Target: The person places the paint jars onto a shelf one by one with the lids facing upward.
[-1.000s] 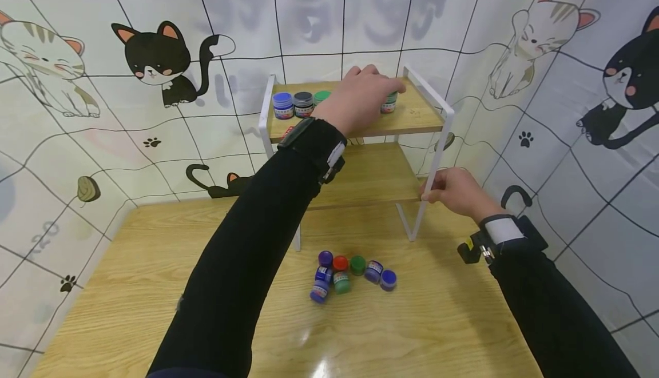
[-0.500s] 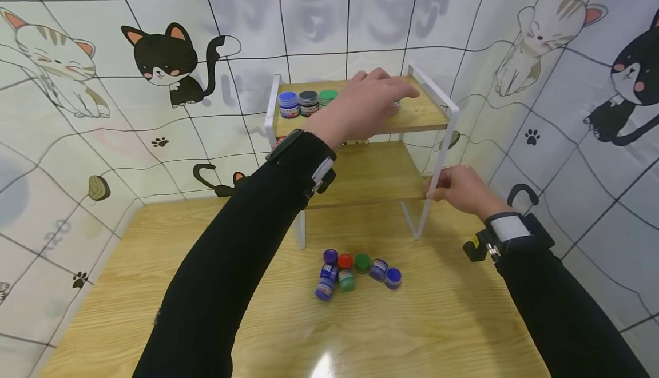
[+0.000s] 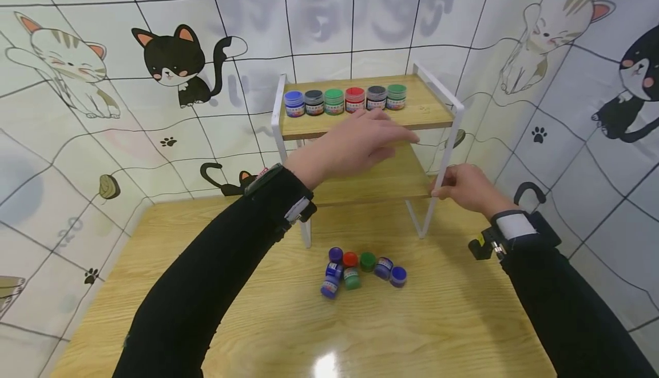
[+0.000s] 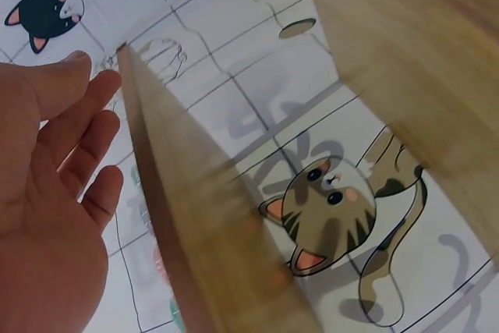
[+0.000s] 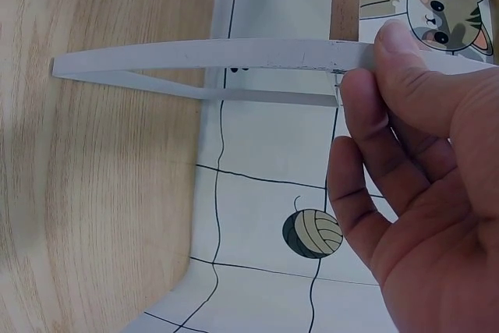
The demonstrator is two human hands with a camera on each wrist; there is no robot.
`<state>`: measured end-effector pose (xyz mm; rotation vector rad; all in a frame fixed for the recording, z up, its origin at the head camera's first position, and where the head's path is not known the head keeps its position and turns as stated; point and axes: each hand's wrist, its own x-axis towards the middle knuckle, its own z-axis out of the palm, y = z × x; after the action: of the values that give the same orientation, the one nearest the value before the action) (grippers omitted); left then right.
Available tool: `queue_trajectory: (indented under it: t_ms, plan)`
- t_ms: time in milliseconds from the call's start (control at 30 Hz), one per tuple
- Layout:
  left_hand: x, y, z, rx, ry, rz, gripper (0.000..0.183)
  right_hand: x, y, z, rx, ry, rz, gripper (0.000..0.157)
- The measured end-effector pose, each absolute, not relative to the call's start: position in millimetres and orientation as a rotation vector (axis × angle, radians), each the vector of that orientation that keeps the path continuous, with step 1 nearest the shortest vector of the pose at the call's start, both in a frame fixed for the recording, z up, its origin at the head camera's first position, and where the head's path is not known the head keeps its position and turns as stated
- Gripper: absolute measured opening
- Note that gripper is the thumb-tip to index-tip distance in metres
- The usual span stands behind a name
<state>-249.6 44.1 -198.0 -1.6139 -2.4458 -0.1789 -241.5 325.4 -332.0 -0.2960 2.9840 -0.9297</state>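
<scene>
My left hand [image 3: 355, 143] hangs in front of the two-tier shelf's top board [image 3: 427, 116], fingers relaxed and nothing in them. The left wrist view shows its bare palm and loosely bent fingers [image 4: 100, 134] beside the board's edge. On that board stands a row of small paint jars, from a blue jar [image 3: 294, 104] at the left to a green-lidded jar [image 3: 396, 97] at the right, with black, green and red ones between. Lower right, my right hand [image 3: 465, 188] pinches the shelf's white metal leg [image 5: 234, 54] between thumb and index finger.
On the table [image 3: 257, 315] before the shelf lies a cluster of several jars, including a red-lidded jar [image 3: 350, 259], a green-lidded jar [image 3: 368, 261] and a blue-lidded jar [image 3: 398, 276]. The shelf's lower board [image 3: 370, 180] sits beneath the row. A cat-print cloth [image 3: 247, 23] hangs behind.
My left hand has left the green-lidded jar at the row's right end and drawn back and down, uncovering the row. My right hand keeps its pinch on the shelf leg.
</scene>
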Motion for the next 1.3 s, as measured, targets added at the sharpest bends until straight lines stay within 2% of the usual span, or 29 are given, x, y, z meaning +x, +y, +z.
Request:
queue_trajectory:
  t_ms: [500, 1033, 1300]
  plan:
    - [-225.3, 16.0, -259.6, -1.8, -2.723, -0.258, 0.031, -238.2, 325.4, -331.7, -0.309, 3.003, -0.938, 0.013]
    - [-216.2, -31.7, -321.6, -1.692, -2.924, -0.284, 0.026, -237.6, 324.6, -336.3, -0.309, 3.031, -0.954, 0.016]
    - [-221.1, -66.9, -331.7, -1.537, -2.881, -0.391, 0.014, -234.4, 324.2, -334.3, -0.289, 3.02, -0.945, 0.015]
